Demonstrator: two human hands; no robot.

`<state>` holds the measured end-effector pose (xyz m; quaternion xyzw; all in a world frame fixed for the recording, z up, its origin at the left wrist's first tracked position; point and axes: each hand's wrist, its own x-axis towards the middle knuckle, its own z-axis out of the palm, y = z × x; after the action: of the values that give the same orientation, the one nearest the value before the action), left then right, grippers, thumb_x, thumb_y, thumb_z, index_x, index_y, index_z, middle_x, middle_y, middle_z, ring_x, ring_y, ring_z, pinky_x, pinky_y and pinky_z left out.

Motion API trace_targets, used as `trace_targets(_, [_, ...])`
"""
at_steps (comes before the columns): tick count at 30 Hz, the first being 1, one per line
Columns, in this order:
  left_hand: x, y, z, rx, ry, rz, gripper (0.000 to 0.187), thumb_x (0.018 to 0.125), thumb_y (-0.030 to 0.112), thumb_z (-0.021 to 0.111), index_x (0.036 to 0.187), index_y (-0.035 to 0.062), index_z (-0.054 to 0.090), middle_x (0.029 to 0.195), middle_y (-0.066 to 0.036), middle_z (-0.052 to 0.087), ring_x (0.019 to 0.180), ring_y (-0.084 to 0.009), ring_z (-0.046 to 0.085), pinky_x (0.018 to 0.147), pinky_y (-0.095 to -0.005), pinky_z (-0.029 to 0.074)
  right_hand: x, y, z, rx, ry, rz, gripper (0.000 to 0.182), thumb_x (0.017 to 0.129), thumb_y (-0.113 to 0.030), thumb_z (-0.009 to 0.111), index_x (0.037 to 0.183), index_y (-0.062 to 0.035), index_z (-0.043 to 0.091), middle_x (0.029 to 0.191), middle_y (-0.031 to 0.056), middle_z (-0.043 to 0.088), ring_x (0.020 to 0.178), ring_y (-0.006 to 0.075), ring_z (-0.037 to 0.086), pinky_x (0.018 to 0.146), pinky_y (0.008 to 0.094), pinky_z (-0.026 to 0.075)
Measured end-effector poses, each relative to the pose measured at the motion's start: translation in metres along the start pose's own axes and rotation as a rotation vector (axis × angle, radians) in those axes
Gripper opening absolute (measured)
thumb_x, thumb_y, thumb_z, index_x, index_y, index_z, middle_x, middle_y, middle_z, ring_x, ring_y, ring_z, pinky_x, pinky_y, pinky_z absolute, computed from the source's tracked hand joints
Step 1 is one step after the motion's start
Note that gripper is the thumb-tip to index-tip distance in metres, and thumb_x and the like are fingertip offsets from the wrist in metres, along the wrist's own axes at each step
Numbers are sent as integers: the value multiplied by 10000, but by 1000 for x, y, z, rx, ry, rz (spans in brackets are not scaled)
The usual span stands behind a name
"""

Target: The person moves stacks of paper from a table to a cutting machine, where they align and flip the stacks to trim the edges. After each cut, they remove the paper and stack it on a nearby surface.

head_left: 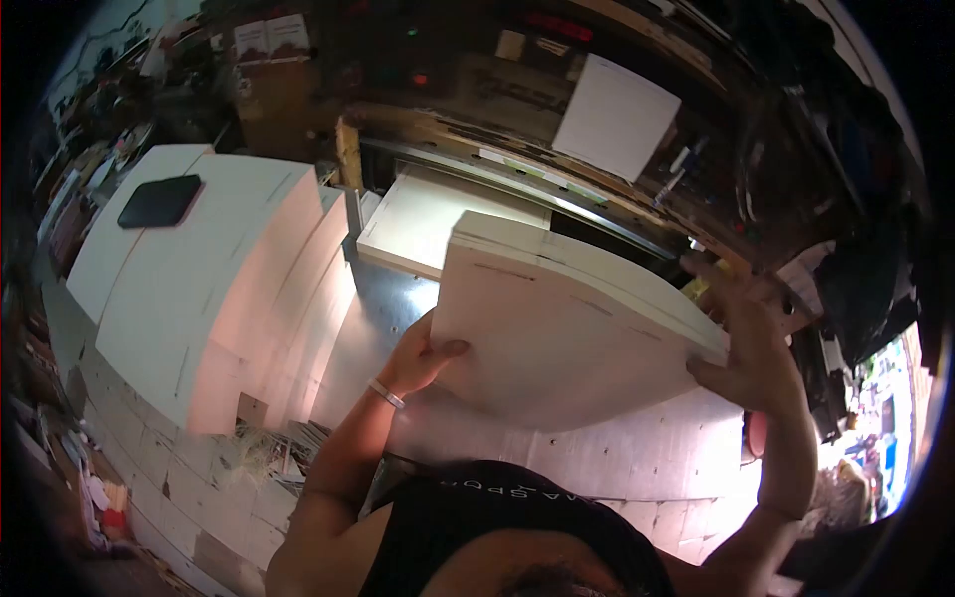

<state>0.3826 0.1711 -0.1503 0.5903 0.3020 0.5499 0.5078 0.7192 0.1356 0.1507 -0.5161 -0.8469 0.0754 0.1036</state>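
Observation:
A thick stack of large white paper sheets point(567, 338) is held tilted up on edge over the metal table, bowed along its top. My left hand point(426, 360) grips its left edge, the thumb lying on the near face and the fingers hidden behind. At the right edge is my right hand point(748, 343), its thumb on the near side and its other fingers reaching up past the corner. Behind the held stack, a lower pile of white sheets point(428, 214) lies under the machine's front beam.
Tall paper stacks point(229, 269) stand to the left, with a dark phone point(159, 202) on top. The metal table point(637, 453) spreads below. A dark machine point(477, 95) spans the back, a white sheet point(617, 117) on it. Paper scraps point(274, 453) lie at lower left.

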Motion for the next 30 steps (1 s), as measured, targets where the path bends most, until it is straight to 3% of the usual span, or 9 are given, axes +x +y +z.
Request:
trace_targets(2, [-2, 4, 2, 20, 47, -25, 449, 933, 184, 709, 1308, -7, 551, 1196, -85, 648, 1092, -154, 588, 940, -320, 488, 6, 3, 13, -137, -14, -169, 750, 696, -126, 764, 1377, -36, 465, 1128, 243, 646, 1039, 429, 650, 902, 452, 507])
trace_targets(5, [-1, -4, 1, 69, 81, -40, 431, 913, 184, 715, 1271, -13, 576, 1138, -108, 664, 1046, -171, 603, 921, -325, 491, 6, -19, 9, -191, -36, -113, 696, 730, -138, 767, 1354, -25, 480, 1137, 259, 648, 1069, 425, 649, 912, 449, 504])
trace_targets(11, [-5, -30, 2, 255, 253, 193, 435, 990, 389, 532, 1134, -13, 617, 982, -205, 671, 949, -338, 659, 853, -387, 512, 7, -26, 12, 23, -107, -26, 592, 764, -122, 755, 1293, 0, 519, 1045, 246, 700, 995, 382, 707, 868, 417, 527])
trace_targets(14, [-4, -42, 19, 433, 457, 100, 476, 1002, 432, 449, 1075, -3, 629, 921, -228, 664, 884, -408, 655, 790, -417, 525, 3, -42, 13, -32, -82, -39, 553, 774, -86, 738, 1277, 13, 531, 1040, 233, 713, 968, 340, 723, 856, 400, 535])
trace_targets(17, [3, -38, 29, 429, 593, 195, 451, 992, 428, 478, 1043, 9, 636, 875, -216, 676, 823, -417, 668, 741, -431, 535, -2, -47, 13, -87, -64, -60, 560, 769, -68, 734, 1284, 18, 532, 1054, 236, 710, 983, 324, 722, 862, 390, 534])
trace_targets(20, [9, -30, 33, 353, 576, 177, 456, 982, 459, 506, 1023, 24, 639, 870, -220, 683, 816, -421, 673, 721, -450, 539, -15, -43, 14, -57, -53, -17, 598, 747, -53, 738, 1302, 21, 526, 1052, 231, 708, 975, 308, 721, 874, 384, 533])
trace_targets(25, [48, 37, 20, 733, 380, 185, 526, 977, 554, 511, 1032, 51, 656, 880, -198, 688, 844, -403, 671, 750, -445, 530, -59, -10, 22, 322, 162, 240, 655, 682, -14, 708, 1312, 14, 527, 1108, 156, 685, 1028, 249, 673, 933, 368, 508])
trace_targets(29, [93, 129, 32, 1079, 77, 228, 605, 970, 624, 485, 1038, 47, 655, 874, -172, 703, 849, -376, 686, 766, -454, 537, -109, 75, 96, 582, 375, 382, 761, 629, -30, 726, 1360, -23, 515, 1218, 85, 613, 1121, 223, 589, 1006, 364, 459])
trace_targets(30, [107, 125, 39, 1095, 3, 215, 628, 968, 639, 474, 1075, 49, 662, 875, -167, 715, 839, -379, 693, 785, -464, 541, -123, 88, 138, 769, 505, 576, 745, 685, -23, 728, 1391, -18, 488, 1245, 85, 601, 1123, 230, 584, 1008, 368, 455])
